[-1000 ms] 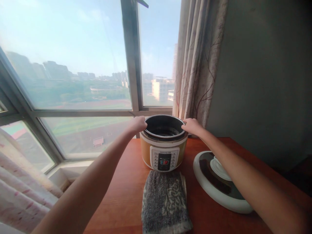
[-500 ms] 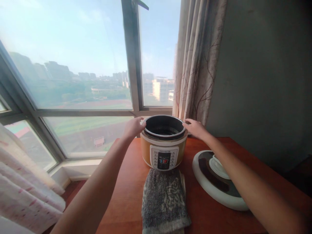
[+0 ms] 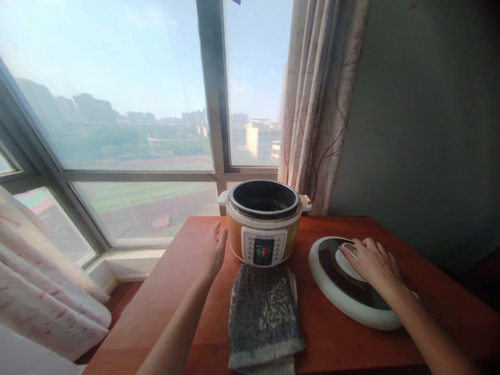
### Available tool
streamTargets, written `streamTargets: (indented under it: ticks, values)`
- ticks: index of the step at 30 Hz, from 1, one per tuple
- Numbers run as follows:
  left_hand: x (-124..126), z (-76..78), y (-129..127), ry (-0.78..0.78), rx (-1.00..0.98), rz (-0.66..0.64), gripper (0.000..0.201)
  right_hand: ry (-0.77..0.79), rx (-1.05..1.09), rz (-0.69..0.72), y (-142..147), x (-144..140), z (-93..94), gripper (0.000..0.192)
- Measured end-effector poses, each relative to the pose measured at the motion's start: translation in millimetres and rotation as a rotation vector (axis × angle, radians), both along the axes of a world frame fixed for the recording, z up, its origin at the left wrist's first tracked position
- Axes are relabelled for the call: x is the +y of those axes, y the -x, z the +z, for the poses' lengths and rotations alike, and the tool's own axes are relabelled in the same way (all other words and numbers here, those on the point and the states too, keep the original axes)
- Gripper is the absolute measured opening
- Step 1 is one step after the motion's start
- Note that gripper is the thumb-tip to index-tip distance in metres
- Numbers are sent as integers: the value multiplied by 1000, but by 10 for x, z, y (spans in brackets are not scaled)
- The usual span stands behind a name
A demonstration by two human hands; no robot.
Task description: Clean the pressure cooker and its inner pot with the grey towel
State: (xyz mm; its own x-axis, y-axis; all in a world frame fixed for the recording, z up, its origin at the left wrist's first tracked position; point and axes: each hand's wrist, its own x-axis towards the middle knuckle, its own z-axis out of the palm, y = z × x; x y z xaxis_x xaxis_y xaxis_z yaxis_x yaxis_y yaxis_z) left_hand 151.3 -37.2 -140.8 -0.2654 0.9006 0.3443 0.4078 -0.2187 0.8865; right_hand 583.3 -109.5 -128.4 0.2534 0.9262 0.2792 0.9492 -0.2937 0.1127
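Observation:
The rice cooker (image 3: 234, 237), gold with a white rim and a control panel on its front, stands upright near the table's far edge. Its black inner pot (image 3: 265, 194) sits inside, uncovered. My left hand (image 3: 215, 249) is just left of the cooker, fingers extended and thumb apart, holding nothing. The round lid (image 3: 332, 291), white-rimmed with a dark top, lies on the table right of the cooker. On its white handle (image 3: 346, 264) rests my right hand (image 3: 375, 263), fingers and thumb closed around it; the far fingertips are partly hidden.
A folded grey patterned towel (image 3: 261, 317) lies in front of the cooker on the reddish-brown wooden table (image 3: 167, 291). Behind are a window (image 3: 140, 104) and a curtain (image 3: 312, 104); a pale curtain (image 3: 42, 291) hangs at left.
Both hands have left the inner pot's rim. My left hand came down and nearer on the left side; my right hand moved right and down onto the lid's handle.

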Motion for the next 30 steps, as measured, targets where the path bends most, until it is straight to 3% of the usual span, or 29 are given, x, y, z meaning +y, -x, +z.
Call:
streamTargets:
  ticks: [8,16,22,26,30]
  values:
    - [-12,-397,-203,-44,-170,-194,70,25,-37,-23,2,-16,-124,53]
    - [-36,-403,-283,-71,-275,-275,75,36,42,-45,-181,106,-292,49]
    - [-30,-448,-233,-57,-239,-252,72,-108,217,-5,-299,136,-417,41]
    - [-38,-423,-239,-36,-268,-248,74,-216,384,12,-399,43,-300,38]
    - [8,-395,-223,-52,-282,-260,72,-413,471,38,-520,-33,72,37]
